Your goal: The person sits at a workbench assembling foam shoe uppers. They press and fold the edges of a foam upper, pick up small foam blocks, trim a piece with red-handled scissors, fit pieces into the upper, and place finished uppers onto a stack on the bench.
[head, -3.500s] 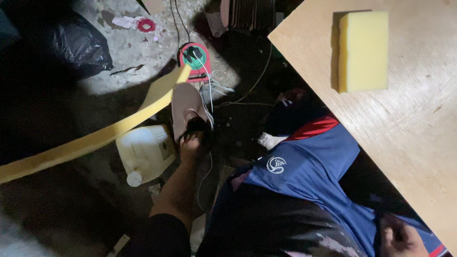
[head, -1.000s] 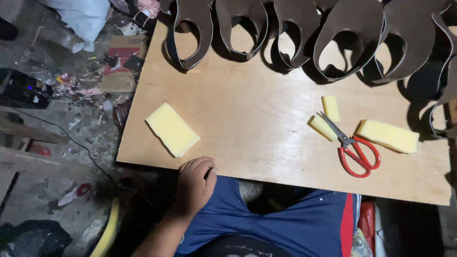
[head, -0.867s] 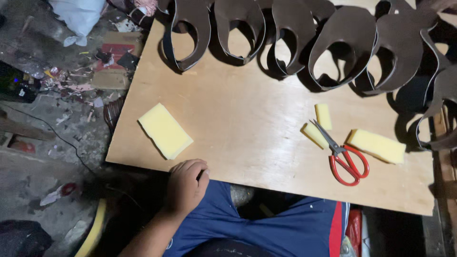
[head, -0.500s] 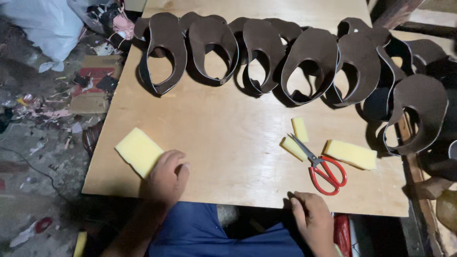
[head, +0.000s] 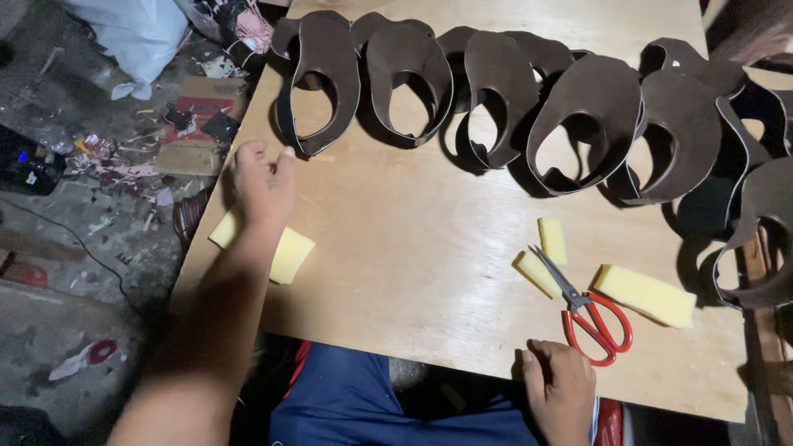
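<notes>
My left hand (head: 263, 183) reaches out over the wooden board (head: 429, 256), fingers apart and empty, just short of the leftmost brown leather shoe upper (head: 318, 78). A yellow sponge block (head: 285, 252) lies under my wrist. My right hand (head: 562, 388) rests curled on the board's near edge, holding nothing, close to the red-handled scissors (head: 591, 318). Two small yellow sponge pieces (head: 545, 256) lie by the scissor blades, and a longer sponge piece (head: 644, 295) lies to their right. Several brown shoe uppers (head: 578, 124) stand in a row along the far side.
The floor at left is littered with scraps, a cardboard piece (head: 188, 140), a white bag (head: 136, 33) and a dark device (head: 25, 161). More brown uppers (head: 764, 239) crowd the board's right edge. My blue-clad lap (head: 363, 405) is below the board.
My left hand has lifted off the board's near edge and reached forward past the sponge block toward the leftmost upper. My right hand has stayed at the near edge.
</notes>
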`<state>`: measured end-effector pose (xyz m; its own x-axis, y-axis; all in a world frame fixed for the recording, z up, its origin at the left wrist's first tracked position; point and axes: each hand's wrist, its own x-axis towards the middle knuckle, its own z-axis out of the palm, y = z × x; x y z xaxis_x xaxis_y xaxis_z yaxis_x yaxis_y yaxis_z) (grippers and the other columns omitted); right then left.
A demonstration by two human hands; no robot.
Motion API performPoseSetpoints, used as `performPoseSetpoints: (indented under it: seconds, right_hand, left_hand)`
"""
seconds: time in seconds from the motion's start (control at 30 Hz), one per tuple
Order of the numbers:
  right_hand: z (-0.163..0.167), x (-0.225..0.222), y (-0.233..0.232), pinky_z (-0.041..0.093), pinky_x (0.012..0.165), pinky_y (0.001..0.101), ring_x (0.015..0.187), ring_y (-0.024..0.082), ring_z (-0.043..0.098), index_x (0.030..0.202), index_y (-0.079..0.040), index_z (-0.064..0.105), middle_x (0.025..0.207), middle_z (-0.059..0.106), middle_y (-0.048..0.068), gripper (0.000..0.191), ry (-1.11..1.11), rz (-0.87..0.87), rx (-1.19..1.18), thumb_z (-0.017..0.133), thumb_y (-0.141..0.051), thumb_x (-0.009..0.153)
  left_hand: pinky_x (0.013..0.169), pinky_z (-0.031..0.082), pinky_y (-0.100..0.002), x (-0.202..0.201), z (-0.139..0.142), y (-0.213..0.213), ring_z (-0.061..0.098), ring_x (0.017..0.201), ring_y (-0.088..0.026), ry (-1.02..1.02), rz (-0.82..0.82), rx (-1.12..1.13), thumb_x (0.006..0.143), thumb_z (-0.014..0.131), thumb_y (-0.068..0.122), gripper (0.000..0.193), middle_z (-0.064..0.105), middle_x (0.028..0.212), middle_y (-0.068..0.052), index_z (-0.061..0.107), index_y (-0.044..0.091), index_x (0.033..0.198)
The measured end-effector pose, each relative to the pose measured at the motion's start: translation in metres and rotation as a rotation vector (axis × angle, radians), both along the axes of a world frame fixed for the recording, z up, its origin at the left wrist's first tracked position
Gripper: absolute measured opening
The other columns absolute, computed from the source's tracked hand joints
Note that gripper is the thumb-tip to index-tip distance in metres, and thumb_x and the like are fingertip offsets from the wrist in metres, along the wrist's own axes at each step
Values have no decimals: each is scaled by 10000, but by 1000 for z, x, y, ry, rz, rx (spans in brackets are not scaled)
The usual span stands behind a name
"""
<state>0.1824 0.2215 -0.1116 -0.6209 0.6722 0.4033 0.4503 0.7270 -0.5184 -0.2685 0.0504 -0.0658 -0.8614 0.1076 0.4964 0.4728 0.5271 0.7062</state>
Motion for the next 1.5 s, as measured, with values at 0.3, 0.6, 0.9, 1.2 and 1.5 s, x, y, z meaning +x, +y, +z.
performPoseSetpoints:
  seconds: [0.3, 0.6, 0.9, 1.2, 1.5]
  right_hand:
    - [-18, -1, 14, 506, 749, 441, 813, 319, 636, 918, -81, 695, 879, 674, 116, 171, -68, -30, -31, 763, -205, 822]
    - [-29, 0, 16, 516, 744, 423, 795, 302, 651, 899, -69, 697, 873, 682, 117, 169, -34, -50, -40, 769, -210, 838]
    - [-29, 0, 16, 532, 772, 405, 818, 285, 672, 877, -73, 694, 868, 697, 106, 148, -94, -88, -82, 771, -187, 822]
    - [-78, 11, 40, 555, 658, 396, 641, 276, 688, 777, -18, 672, 739, 703, 146, 208, 27, -86, -57, 772, -201, 784]
    - [-86, 19, 45, 572, 667, 404, 639, 270, 712, 739, -54, 723, 704, 727, 132, 134, -161, -153, -175, 790, -170, 730]
  left_hand:
    - [1009, 489, -388, -44, 38, 50, 620, 1195, -300, -426, -104, 150, 817, 831, 369, 886, 597, 1308, -206, 342, -72, 1410]
    - [811, 594, -389, -20, 14, 44, 682, 956, -217, -902, -320, 421, 954, 641, 313, 559, 658, 1128, -81, 467, 0, 1383]
    - [784, 614, -361, 8, -27, 9, 656, 946, -175, -844, -283, 604, 899, 693, 284, 580, 635, 1158, -54, 464, -8, 1345]
    - [1065, 485, -452, -81, 27, 58, 593, 1252, -377, 314, -292, -84, 980, 735, 112, 346, 599, 1350, -182, 628, 58, 1305]
    - [908, 484, -493, -108, 47, 95, 599, 1102, -399, 131, -231, -460, 797, 795, 113, 332, 645, 1146, -157, 646, 74, 1091]
